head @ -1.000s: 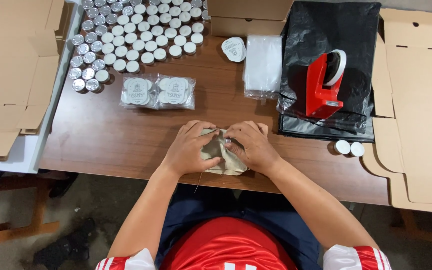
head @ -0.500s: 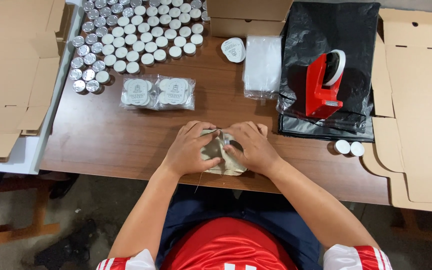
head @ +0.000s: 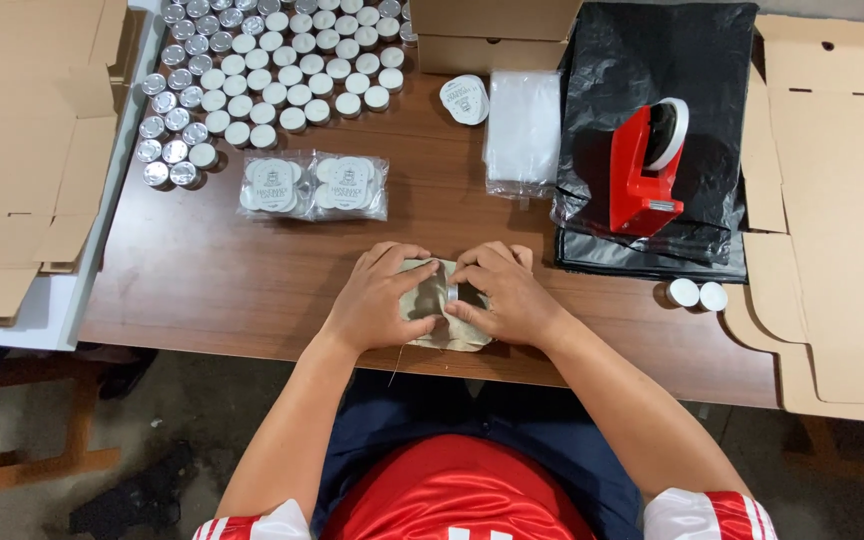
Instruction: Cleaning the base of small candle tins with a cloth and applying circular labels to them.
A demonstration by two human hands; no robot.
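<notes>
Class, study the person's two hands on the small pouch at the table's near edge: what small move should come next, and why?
Probably pressing the flap flat along its length. Both the left hand and right hand pinch the small tan pouch at its middle, where the thumbs meet on a pale strip; two finished-looking clear packets lie beyond it on the wooden table.

Place: small packing workshop
Evidence: flat brown cardboard boxes [head: 22, 150], rows of small round silver tins [head: 252, 70], red tape dispenser [head: 647, 165] on brown wooden desk [head: 202, 270]

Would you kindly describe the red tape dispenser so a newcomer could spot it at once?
Start at the brown wooden table and find the black plastic sheet on its right side. The tape dispenser stands on that sheet, the only bright red thing there.
</notes>
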